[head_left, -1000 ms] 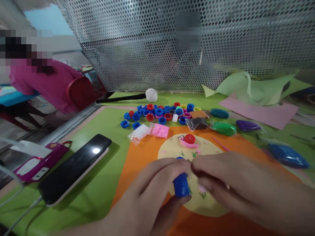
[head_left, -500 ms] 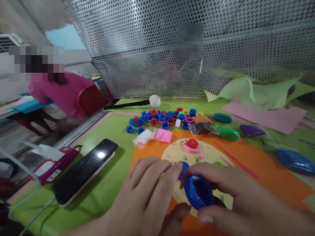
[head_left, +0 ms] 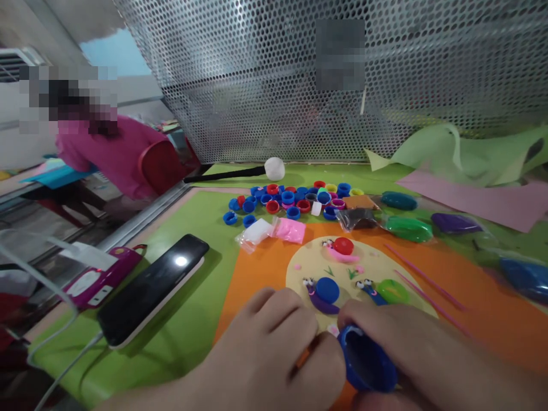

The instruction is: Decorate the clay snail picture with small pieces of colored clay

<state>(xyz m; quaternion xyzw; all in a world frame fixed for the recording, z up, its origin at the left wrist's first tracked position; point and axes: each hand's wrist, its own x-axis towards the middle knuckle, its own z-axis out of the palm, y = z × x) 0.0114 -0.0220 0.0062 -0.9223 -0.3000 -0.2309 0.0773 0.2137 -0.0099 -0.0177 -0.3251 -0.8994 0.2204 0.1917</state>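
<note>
A blue bottle cap [head_left: 370, 362], its hollow side toward me, is held by my right hand [head_left: 415, 342] at the bottom of the view. My left hand [head_left: 278, 348] is closed beside it, the curled index finger against the cap's left rim; what its fingers hold, if anything, is hidden. Beyond my hands lies a cream paper circle [head_left: 372, 265] on an orange sheet [head_left: 252, 274]. On it are clay snails with cap shells: a pink one with a red cap [head_left: 343, 246], a purple one with a blue cap [head_left: 327, 290], and a blue one with a green shell [head_left: 393, 290].
Many loose caps [head_left: 287, 197] lie near the mesh panel [head_left: 265, 103]. Bagged clay [head_left: 409, 228] lies at right, with pink sticks [head_left: 423, 275] closer. A phone [head_left: 154, 291] and a purple power strip [head_left: 107, 274] are at left. A person in pink [head_left: 115, 148] sits beyond.
My left hand has gone from extended fingers to a curled fist. The blue cap has come nearer to me and right, so the purple and blue snails now show.
</note>
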